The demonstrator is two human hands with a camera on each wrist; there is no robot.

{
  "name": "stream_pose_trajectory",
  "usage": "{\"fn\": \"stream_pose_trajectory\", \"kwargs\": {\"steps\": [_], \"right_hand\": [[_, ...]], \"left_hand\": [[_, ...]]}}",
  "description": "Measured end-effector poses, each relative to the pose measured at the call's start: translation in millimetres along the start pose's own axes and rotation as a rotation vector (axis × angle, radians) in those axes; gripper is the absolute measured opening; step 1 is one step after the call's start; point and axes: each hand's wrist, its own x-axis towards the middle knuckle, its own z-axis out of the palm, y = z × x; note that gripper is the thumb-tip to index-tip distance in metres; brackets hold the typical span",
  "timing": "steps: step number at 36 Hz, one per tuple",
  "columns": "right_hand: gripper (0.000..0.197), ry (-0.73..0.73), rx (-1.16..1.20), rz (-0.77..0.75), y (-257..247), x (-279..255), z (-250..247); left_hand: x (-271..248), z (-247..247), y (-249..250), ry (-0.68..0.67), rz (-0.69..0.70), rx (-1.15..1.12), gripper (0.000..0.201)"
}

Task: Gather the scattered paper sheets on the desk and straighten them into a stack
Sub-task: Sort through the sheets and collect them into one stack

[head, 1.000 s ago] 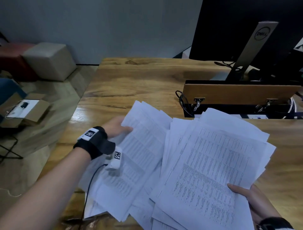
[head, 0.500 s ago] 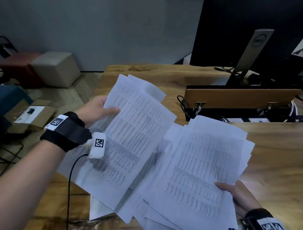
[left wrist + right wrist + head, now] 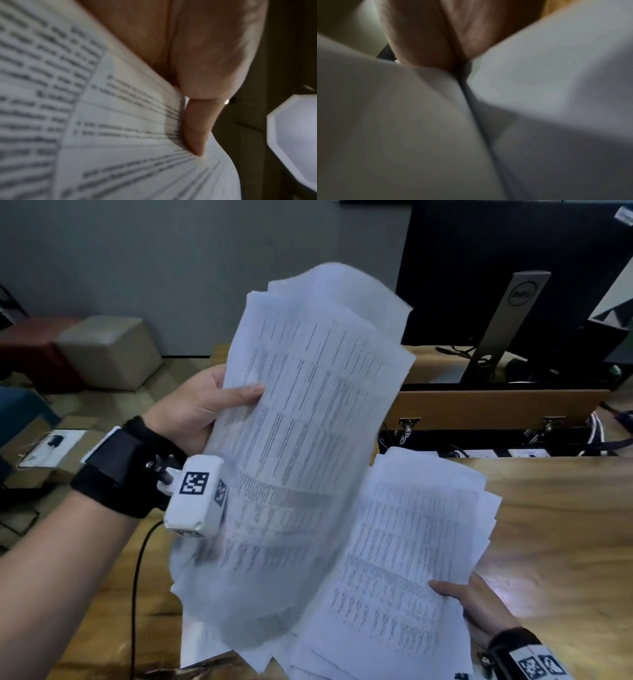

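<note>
Wood grain runs across your worktop [image 3: 555,525], with a dark monitor [image 3: 513,268] on its stand behind a low wooden panel [image 3: 493,405] and a beige cube seat [image 3: 109,350] on the floor to the left. Your left hand [image 3: 202,409] pinches a bundle of printed sheets [image 3: 308,419] by their left edge, thumb on top, lifted well off the worktop and tilted up; their lower part is blurred. Your right hand [image 3: 476,604] grips the bottom right corner of a second, fanned pile of sheets [image 3: 404,559] lying low over the worktop, thumb pressed on the top page.
</note>
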Motion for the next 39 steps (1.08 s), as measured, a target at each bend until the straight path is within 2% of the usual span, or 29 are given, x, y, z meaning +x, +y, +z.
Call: {"fn": "stream_pose_trajectory", "kwargs": {"steps": [4,6,7,9,10,14,15,17,19,21,23,26,29,31,33,35,36,37,39], "right_hand": [[0.038,-0.007,0.016,-0.010,4.1,5.9,-1.5],[0.034,-0.056,0.013,-0.021,5.0,5.8,2.0],[0.033,-0.058,-0.001,-0.029,4.8,5.1,3.0],[0.044,-0.042,0.018,-0.019,7.8,7.0,1.2],[0.048,-0.034,0.027,-0.015,9.9,7.3,-1.0],[0.049,0.021,-0.002,0.019,13.1,7.2,-3.4],[0.051,0.030,-0.007,0.023,14.3,7.4,-3.4],[0.051,0.049,-0.021,0.030,14.8,6.0,-1.5],[0.054,0.066,-0.009,0.047,15.8,5.9,-1.1],[0.051,0.060,0.048,0.059,15.5,4.7,0.8],[0.039,0.052,0.118,0.074,13.1,2.4,5.2],[0.040,0.050,0.149,0.104,9.8,2.3,10.2],[0.043,0.023,0.060,0.095,12.4,11.2,13.1],[0.048,0.061,-0.010,0.101,13.2,14.9,13.7],[0.061,0.091,-0.042,0.093,13.4,15.3,11.2],[0.093,0.090,-0.033,0.059,12.0,15.1,4.9],[0.106,0.082,-0.033,0.033,11.6,14.0,1.0],[0.112,0.080,-0.041,0.010,10.8,13.0,-2.6],[0.114,0.070,-0.051,-0.014,6.6,8.2,-8.7]], "left_hand": [[10.2,5.0,-23.4,0.045,-0.061,-0.102,0.057],[17.8,5.9,-46.6,0.142,-0.151,-0.123,0.056],[21.2,7.5,-61.3,0.206,-0.188,-0.100,0.046],[25.1,12.2,-91.3,0.317,-0.257,-0.005,0.017],[27.5,15.3,-107.4,0.358,-0.291,0.049,0.013],[31.8,19.0,-178.2,0.410,-0.379,0.291,0.018],[32.3,20.1,-193.9,0.424,-0.436,0.393,0.029],[32.9,25.8,-219.3,0.478,-0.566,0.573,0.070],[31.9,35.2,-237.7,0.483,-0.628,0.616,0.092],[28.7,50.7,-246.6,0.457,-0.638,0.639,0.093],[26.2,65.0,-253.5,0.433,-0.615,0.643,0.086],[25.0,82.7,-260.8,0.370,-0.584,0.656,0.078],[27.5,91.1,-268.1,0.244,-0.595,0.747,0.068],[28.4,91.9,-264.9,0.197,-0.545,0.764,0.055],[25.7,82.8,-261.8,0.286,-0.469,0.774,0.047],[22.6,63.0,-258.3,0.484,-0.480,0.943,0.033],[19.1,51.5,-258.2,0.568,-0.536,1.036,0.036],[16.8,40.8,-260.8,0.608,-0.626,1.111,0.053],[12.2,28.1,-262.2,0.596,-0.801,1.141,0.095]]}}
